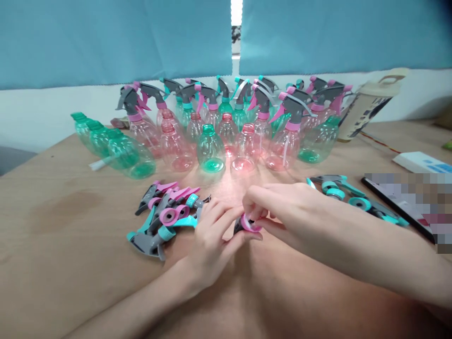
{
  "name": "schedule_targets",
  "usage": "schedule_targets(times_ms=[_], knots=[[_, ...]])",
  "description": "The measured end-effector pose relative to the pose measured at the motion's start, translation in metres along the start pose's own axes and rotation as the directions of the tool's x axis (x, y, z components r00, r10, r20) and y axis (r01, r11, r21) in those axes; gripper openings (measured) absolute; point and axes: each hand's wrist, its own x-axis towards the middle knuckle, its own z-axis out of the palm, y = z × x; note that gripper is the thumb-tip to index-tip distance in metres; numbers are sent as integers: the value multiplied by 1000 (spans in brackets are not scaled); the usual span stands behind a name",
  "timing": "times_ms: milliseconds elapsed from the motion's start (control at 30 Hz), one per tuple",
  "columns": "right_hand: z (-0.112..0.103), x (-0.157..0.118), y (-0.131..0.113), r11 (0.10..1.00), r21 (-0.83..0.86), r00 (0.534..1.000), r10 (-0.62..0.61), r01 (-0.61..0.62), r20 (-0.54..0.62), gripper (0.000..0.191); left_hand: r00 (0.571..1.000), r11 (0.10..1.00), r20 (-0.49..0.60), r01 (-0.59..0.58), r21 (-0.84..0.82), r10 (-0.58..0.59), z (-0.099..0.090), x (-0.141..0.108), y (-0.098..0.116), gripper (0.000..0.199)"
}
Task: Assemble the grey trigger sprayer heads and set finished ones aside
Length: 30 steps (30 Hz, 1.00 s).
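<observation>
Between my hands, above the front of the table, is a grey and pink spray trigger head with its pink collar facing me. My left hand is closed around it, thumb below the collar. The bent fingers of my right hand are pinched at the collar's opening; whatever they hold there, if anything, is hidden. Just left of my left hand lies a pile of loose spray heads in grey, pink and turquoise. More turquoise and grey spray heads lie beyond my right forearm.
Pink and green clear bottles stand in rows at the back, several with spray heads fitted. Green bottles form a row at left. A beige cup, a white box and a dark-edged flat device are at right.
</observation>
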Motion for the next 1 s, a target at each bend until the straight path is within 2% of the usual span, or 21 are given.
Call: schedule_targets(times_ms=[133, 267, 467, 600, 667, 733, 867, 1000], knots=[[3, -4, -4, 998, -40, 999, -47, 46, -7, 13, 1000, 1000, 13, -1, -3, 1, 2, -1, 2, 15], [3, -9, -6, 996, -84, 999, -34, 31, -38, 11, 999, 999, 51, 14, -28, -13, 0, -1, 8, 15], [1, -14, -21, 986, -161, 996, -54, 41, -78, 11, 997, 998, 77, 30, -56, -25, -13, -4, 21, 12], [-3, -12, -38, 983, -175, 965, -103, 61, -240, 9, 998, 997, 48, 41, -66, -38, -26, -14, 22, 19], [-6, -10, -47, 987, -152, 937, -99, 50, -335, 9, 998, 997, 33, 50, -51, -48, -33, -20, 21, 25], [-8, -8, -53, 991, -130, 922, -80, 33, -379, 9, 998, 997, 27, 64, -41, -63, -39, -26, 20, 26], [-6, -3, -55, 994, -105, 930, -48, 10, -365, 9, 987, 987, 18, 162, -6, -162, -53, -35, 15, 21], [3, 0, -47, 996, -73, 944, 16, -42, -329, 9, 958, 956, -72, 283, 83, -277, -64, -30, 1, 26]])
